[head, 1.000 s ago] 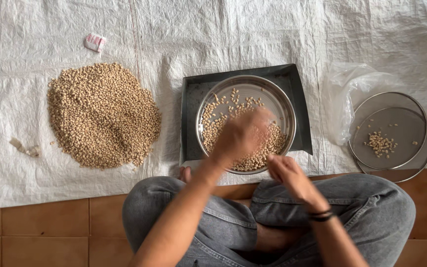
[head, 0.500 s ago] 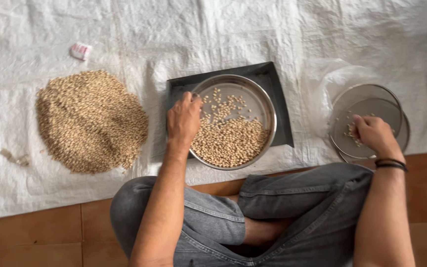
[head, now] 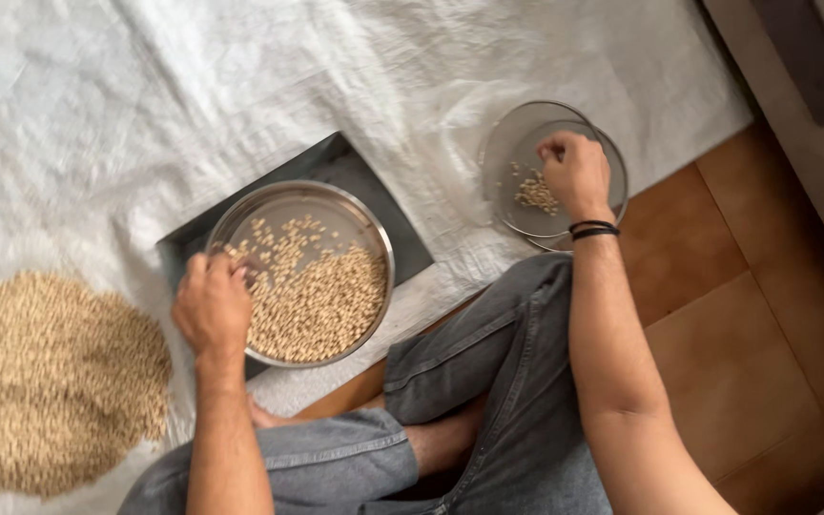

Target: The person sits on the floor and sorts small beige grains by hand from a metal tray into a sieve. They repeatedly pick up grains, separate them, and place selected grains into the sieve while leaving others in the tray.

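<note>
We sit cross-legged on the tiled floor [head: 765,315], at the edge of a white woven sheet [head: 240,86] spread over it. Everything we handle lies on that sheet.

The large heap of pale grains [head: 45,377] lies loose at our left, well apart from either hand. Just right of it, a dark square tray [head: 374,191] carries a round steel pan [head: 321,205] partly filled with the same grains [head: 321,305], banked toward our side of the pan. A smaller round dish [head: 517,143] sits further right, near the sheet's edge, holding a small cluster of picked pieces [head: 534,194].

Handling, as we judge it: the grains are light, hard, dry and free-rolling, so single pieces call for a fingertip pinch and quantities for a cupped palm. The pan looks stiff and smooth; its rim is the sound place to take hold.

Our left hand [head: 212,305] rests palm down at the pan's near-left rim, fingers curled over the edge among the grains; whether the grip pinches anything we cannot tell. Our right hand [head: 574,172], wrist banded in black, reaches over the small dish, forearm extended, fingertips bunched downward above the cluster; whether they hold a piece we cannot tell.
</note>
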